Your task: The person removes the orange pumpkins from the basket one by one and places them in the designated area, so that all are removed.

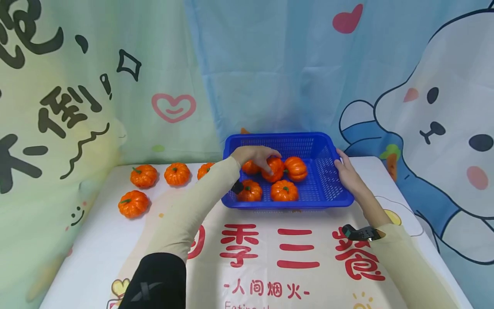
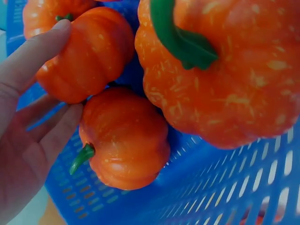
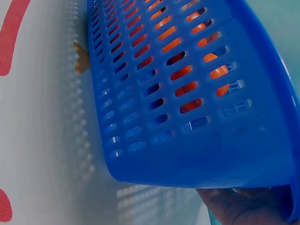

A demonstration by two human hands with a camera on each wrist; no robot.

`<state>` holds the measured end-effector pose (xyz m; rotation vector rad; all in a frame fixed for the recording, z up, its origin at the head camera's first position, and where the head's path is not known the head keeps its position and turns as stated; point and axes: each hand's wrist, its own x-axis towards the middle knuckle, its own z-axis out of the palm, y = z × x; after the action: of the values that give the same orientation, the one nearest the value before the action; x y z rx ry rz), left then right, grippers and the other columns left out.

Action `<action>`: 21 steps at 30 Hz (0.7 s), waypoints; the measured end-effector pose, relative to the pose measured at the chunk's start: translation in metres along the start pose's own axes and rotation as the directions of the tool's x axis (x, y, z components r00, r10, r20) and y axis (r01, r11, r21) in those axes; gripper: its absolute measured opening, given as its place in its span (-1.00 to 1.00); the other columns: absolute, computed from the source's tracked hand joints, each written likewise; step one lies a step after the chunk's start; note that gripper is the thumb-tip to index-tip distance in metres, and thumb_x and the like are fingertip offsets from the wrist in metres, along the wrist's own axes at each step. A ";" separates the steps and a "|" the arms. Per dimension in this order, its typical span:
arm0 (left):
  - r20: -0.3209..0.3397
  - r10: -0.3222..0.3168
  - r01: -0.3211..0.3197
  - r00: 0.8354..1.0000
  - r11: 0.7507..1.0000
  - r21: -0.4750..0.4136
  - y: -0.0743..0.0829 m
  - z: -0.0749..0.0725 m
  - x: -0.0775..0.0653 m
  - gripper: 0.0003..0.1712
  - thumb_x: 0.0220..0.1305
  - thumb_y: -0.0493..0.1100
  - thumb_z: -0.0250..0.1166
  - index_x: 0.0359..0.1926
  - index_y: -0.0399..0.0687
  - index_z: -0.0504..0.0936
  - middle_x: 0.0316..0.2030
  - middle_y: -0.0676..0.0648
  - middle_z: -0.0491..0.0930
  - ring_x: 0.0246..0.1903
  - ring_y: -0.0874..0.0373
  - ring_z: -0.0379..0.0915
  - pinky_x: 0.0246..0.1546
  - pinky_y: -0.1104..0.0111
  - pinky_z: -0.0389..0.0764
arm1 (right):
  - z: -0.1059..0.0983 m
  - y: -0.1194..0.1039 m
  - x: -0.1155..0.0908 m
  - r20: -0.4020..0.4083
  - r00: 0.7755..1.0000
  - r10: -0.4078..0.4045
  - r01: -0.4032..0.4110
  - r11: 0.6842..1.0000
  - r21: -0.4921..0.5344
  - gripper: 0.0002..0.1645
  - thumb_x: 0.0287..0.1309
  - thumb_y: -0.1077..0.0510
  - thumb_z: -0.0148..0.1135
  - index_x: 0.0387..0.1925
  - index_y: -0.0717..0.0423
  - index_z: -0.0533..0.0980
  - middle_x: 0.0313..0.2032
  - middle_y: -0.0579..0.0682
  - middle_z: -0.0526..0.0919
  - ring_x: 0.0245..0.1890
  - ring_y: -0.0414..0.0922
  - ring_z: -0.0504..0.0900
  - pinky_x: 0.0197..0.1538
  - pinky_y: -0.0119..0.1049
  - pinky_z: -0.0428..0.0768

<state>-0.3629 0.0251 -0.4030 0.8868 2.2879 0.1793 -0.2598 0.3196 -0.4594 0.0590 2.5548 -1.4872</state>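
Observation:
A blue slotted plastic basket [image 1: 328, 202] stands near the back of the white table, with several small orange pumpkins inside. My left hand [image 1: 254, 155] reaches in over its left side and grips one pumpkin [image 1: 275, 168]. In the left wrist view the thumb lies on top of that pumpkin [image 2: 89, 56] while the fingers sit against its lower side. Beside it rest another pumpkin [image 2: 126, 140] with a green stem and a larger-looking one [image 2: 225, 84]. At the basket's right end my right hand [image 1: 349, 174] holds the rim; its fingers [image 3: 248, 208] show below the rim in the right wrist view.
Left of the basket, pumpkins stand on the table: one at the front [image 1: 133, 204], one behind it [image 1: 144, 176], another [image 1: 177, 174], and one partly behind my left sleeve [image 1: 204, 170]. A printed curtain [image 1: 270, 86] hangs behind. A thin cable [image 1: 401, 206] lies at right.

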 end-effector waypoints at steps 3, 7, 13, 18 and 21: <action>-0.001 -0.022 0.022 1.000 0.999 -0.050 -0.004 0.004 0.003 -0.15 0.25 0.12 0.30 0.48 0.21 0.13 0.47 -0.05 0.12 0.47 0.01 0.01 0.51 0.10 0.07 | 0.000 0.002 0.001 0.001 1.000 0.004 -0.004 1.000 -0.001 -0.30 0.50 -0.05 -0.60 0.52 -0.02 -0.47 0.52 0.25 -0.39 0.50 0.32 -0.35 0.44 0.36 -0.28; -0.019 0.000 -0.001 1.000 0.998 -0.063 -0.010 0.009 0.009 -0.14 0.19 0.19 0.33 0.45 0.28 0.16 0.45 -0.04 0.17 0.44 0.03 0.07 0.49 0.13 0.11 | 0.000 0.003 0.001 0.000 1.000 0.009 -0.009 1.000 -0.006 -0.30 0.50 -0.07 -0.60 0.52 -0.03 -0.47 0.52 0.25 -0.40 0.50 0.32 -0.36 0.43 0.37 -0.28; -0.095 0.101 -0.102 0.990 0.995 -0.009 -0.008 0.013 -0.001 -0.20 0.22 0.12 0.33 0.43 0.18 0.23 0.39 -0.06 0.27 0.39 0.03 0.16 0.46 0.18 0.19 | 0.001 0.001 -0.002 -0.006 1.000 0.004 -0.004 1.000 -0.011 -0.29 0.50 -0.08 -0.60 0.52 -0.03 -0.46 0.52 0.24 -0.39 0.51 0.32 -0.34 0.44 0.37 -0.27; -0.278 0.216 -0.231 0.936 0.973 -0.024 -0.002 0.011 -0.028 -0.16 0.20 0.09 0.37 0.44 0.07 0.24 0.39 -0.05 0.29 0.39 0.03 0.18 0.43 0.18 0.25 | 0.001 0.001 -0.002 -0.001 1.000 -0.001 0.001 1.000 -0.008 -0.29 0.50 -0.10 -0.60 0.52 -0.05 -0.46 0.52 0.25 -0.37 0.50 0.33 -0.32 0.43 0.38 -0.26; -0.399 0.285 -0.346 0.872 0.934 -0.091 0.005 0.017 -0.057 -0.15 0.16 0.06 0.40 0.42 0.07 0.26 0.38 -0.03 0.31 0.33 0.07 0.28 0.34 0.23 0.38 | 0.000 0.000 -0.002 0.001 1.000 -0.003 0.003 1.000 -0.005 -0.29 0.50 -0.10 -0.60 0.52 -0.05 -0.46 0.52 0.25 -0.37 0.51 0.33 -0.32 0.44 0.37 -0.26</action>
<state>-0.3180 -0.0097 -0.3840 1.2255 2.4128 0.7295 -0.2578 0.3200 -0.4590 0.0539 2.5586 -1.4812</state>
